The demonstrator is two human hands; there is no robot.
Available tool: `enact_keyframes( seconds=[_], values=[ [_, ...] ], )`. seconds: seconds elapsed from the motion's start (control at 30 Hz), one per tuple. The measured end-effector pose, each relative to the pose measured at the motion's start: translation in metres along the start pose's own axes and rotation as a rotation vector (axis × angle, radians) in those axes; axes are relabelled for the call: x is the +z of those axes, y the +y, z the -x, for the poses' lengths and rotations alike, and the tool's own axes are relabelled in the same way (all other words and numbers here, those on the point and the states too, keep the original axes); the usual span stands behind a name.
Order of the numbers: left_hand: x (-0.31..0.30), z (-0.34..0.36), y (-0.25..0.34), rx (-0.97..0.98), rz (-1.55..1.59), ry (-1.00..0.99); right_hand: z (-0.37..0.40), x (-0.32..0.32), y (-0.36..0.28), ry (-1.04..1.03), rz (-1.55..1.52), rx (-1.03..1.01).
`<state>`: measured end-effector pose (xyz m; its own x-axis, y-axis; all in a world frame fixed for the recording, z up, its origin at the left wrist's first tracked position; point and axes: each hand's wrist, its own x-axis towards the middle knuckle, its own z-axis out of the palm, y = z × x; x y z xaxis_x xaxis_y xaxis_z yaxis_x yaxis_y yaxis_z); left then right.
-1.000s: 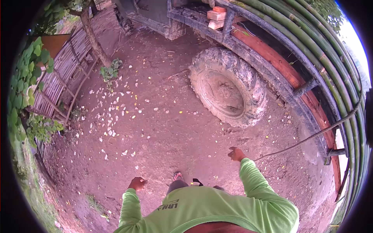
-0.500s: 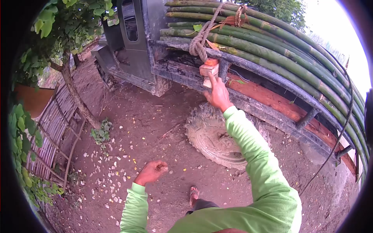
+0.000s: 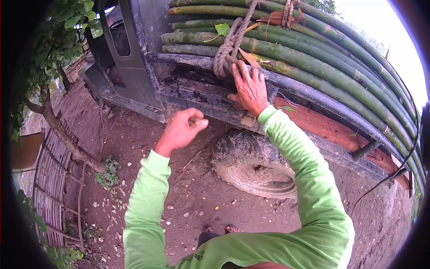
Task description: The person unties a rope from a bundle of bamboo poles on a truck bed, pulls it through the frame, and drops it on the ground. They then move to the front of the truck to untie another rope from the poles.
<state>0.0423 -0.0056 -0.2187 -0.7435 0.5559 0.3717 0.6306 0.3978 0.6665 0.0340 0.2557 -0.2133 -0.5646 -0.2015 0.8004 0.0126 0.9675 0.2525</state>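
My right hand (image 3: 251, 89) lies over the side rail (image 3: 295, 82) of the truck bed, fingers stretched up across the metal and thumb apart below. Right beside its fingertips hangs a thick knotted rope (image 3: 226, 56), tied around the rail and the bamboo poles (image 3: 286, 49). The end of a wooden block (image 3: 247, 119) shows under my palm; most of it is hidden. In the air left of the truck's lower beam, my left hand (image 3: 180, 130) is closed, thumb against curled fingers. Whether anything is inside it cannot be seen.
A muddy wheel (image 3: 255, 166) stands below the bed. A reddish plank (image 3: 322, 127) runs behind the rail, and a dark cord (image 3: 385, 179) hangs at the right. The truck cab (image 3: 121, 62), a tree trunk (image 3: 67, 132) and a bamboo fence (image 3: 53, 179) are at left.
I have moved closer to the truck. My right hand went from touching the wooden block to lying over the rail by the knot. My left hand rose toward the bed, still closed.
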Motion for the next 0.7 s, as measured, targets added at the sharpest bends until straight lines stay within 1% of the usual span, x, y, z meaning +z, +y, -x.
enact_keyframes(
  seconds=[0.03,0.07,0.1,0.13,0.17,0.2,0.27,0.3,0.33,0.37,0.4,0.43,0.47,0.5,0.57,0.6,0.7],
  values=[
    [-0.005,-0.031,0.005,0.036,-0.024,0.048,-0.001,0.002,0.003,0.007,0.005,-0.003],
    [-0.007,-0.066,-0.002,0.114,-0.056,0.096,-0.005,-0.001,0.008,-0.009,0.083,-0.02],
    [-0.009,-0.096,0.002,0.145,-0.072,0.155,-0.008,-0.002,0.012,-0.027,0.16,-0.035],
    [-0.008,-0.128,0.002,0.114,-0.061,0.167,-0.009,0.0,0.014,0.025,0.189,-0.053],
    [-0.006,-0.154,0.002,0.2,-0.169,0.238,-0.012,0.003,0.014,0.028,0.206,-0.059],
    [-0.007,-0.175,0.005,0.205,-0.275,0.228,-0.013,0.007,0.012,0.03,0.223,-0.068],
    [-0.004,-0.208,0.009,0.177,-0.392,0.176,-0.02,0.009,0.014,0.035,0.296,-0.081],
    [-0.003,-0.223,0.009,0.162,-0.457,0.152,-0.024,0.007,0.017,0.021,0.286,-0.07],
    [-0.006,-0.233,0.012,0.102,-0.411,0.043,-0.027,0.0,0.022,0.007,0.272,-0.058],
    [-0.007,-0.239,0.012,0.097,-0.422,0.025,-0.029,-0.002,0.026,-0.01,0.257,-0.047],
    [-0.005,-0.244,0.011,0.088,-0.431,0.004,-0.029,0.001,0.028,-0.02,0.32,-0.077],
    [-0.003,-0.244,0.013,0.074,-0.439,-0.019,-0.03,0.005,0.031,0.001,0.265,-0.082],
    [-0.001,-0.246,0.017,0.031,-0.395,0.007,-0.033,0.01,0.036,0.025,0.209,-0.09],
    [-0.001,-0.247,0.018,0.046,-0.395,0.02,-0.035,0.016,0.04,0.048,0.147,-0.1],
    [-0.003,-0.251,0.012,0.067,-0.407,0.056,-0.039,0.024,0.043,0.069,0.143,-0.111],
    [-0.001,-0.252,0.009,0.098,-0.388,0.109,-0.041,0.027,0.043,0.08,0.136,-0.115],
    [-0.004,-0.251,0.013,0.023,-0.306,0.068,-0.047,0.031,0.048,-0.031,0.063,-0.029]
  ],
)
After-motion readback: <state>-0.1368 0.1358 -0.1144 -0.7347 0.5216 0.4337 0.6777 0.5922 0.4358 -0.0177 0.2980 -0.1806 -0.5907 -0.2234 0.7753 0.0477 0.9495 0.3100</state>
